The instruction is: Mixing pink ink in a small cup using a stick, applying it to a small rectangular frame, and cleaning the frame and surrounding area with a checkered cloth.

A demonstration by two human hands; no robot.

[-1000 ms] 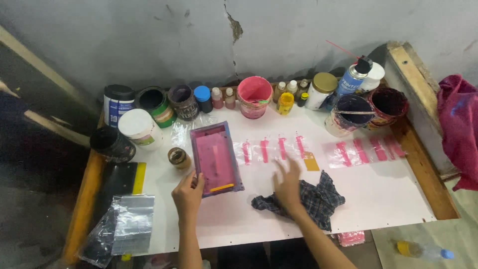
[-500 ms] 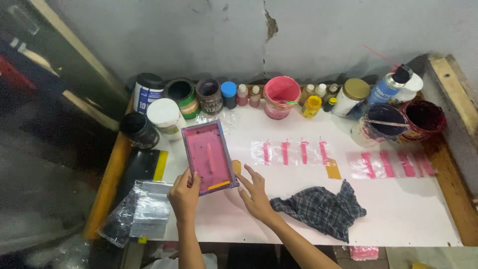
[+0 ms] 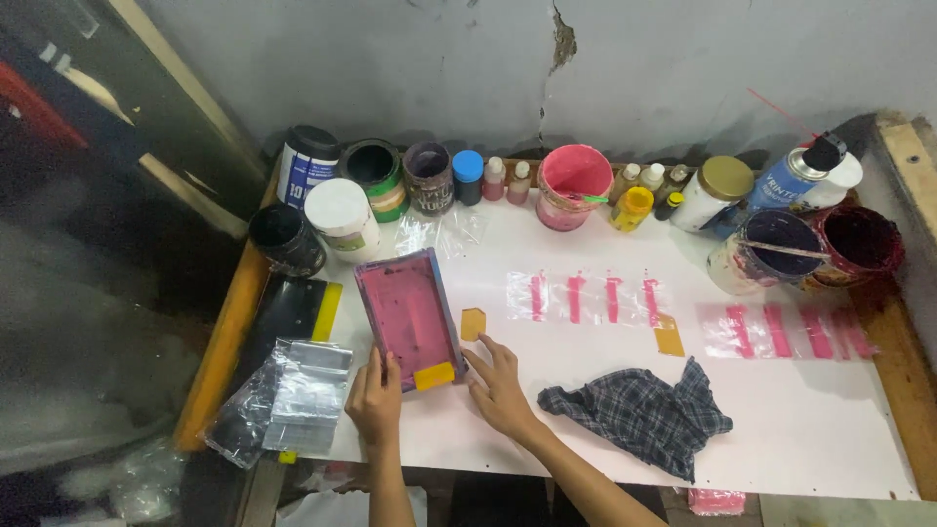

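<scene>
Left grip (image 3: 374, 395): closed on the pink frame (image 3: 408, 314), front left edge of the tabletop (image 3: 800, 429).
Right grip (image 3: 500, 385): open, moved off the checked rag (image 3: 639, 415), now flat beside the frame.

— How many printing frames and rags?
— One pink-stained screen frame (image 3: 408, 317), one plaid rag (image 3: 639, 415).
— And pink stripes?
— Four on the near clear sheet (image 3: 586, 297), four on the far sheet (image 3: 786, 332).

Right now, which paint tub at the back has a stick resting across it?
The dark purple paint tub at right, beside the dark red tub; a thin stick lies across its rim.
</scene>
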